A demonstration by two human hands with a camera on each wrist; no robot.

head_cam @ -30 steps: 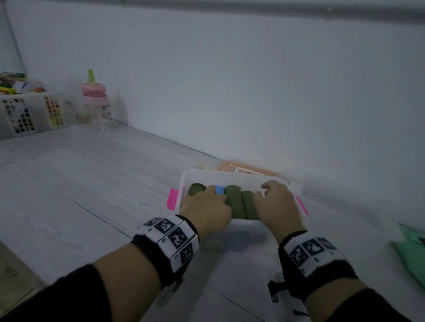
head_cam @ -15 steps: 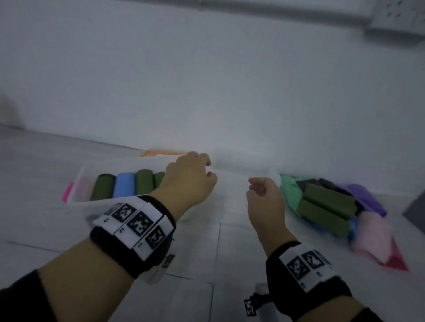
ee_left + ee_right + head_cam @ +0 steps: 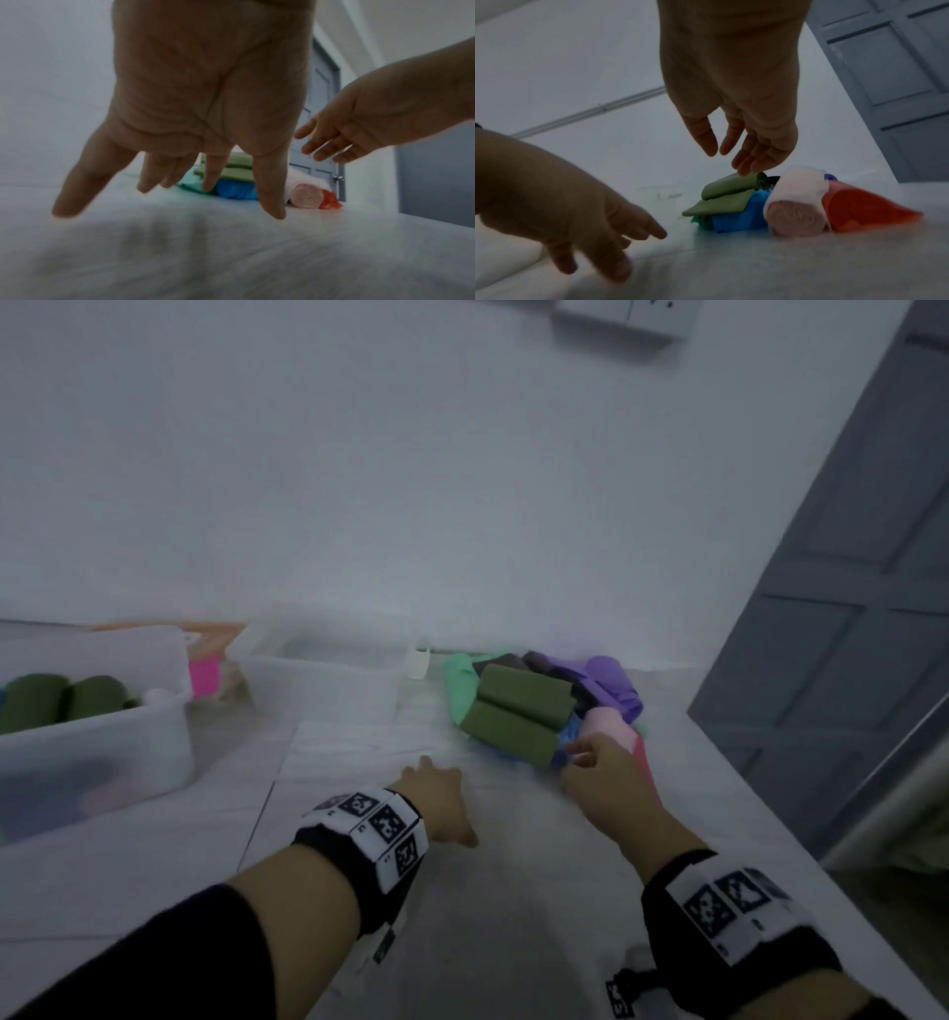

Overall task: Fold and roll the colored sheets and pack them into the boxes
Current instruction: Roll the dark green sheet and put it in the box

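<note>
The pile of colored sheets [image 3: 544, 706] lay on the floor ahead and to the right, beyond both boxes, and the right hand [image 3: 603, 778] was the nearer, its relaxed, empty fingers [image 3: 754, 156] just above the two olive rolls [image 3: 729, 190], whose long axes ran crosswise; the left hand [image 3: 436, 793] hung spread and empty, well short; a pink roll [image 3: 795, 205] lay beside blue and red sheets

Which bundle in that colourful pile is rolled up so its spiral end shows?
The pink roll, beside the red sheet; the two green ones lie on top.
</note>
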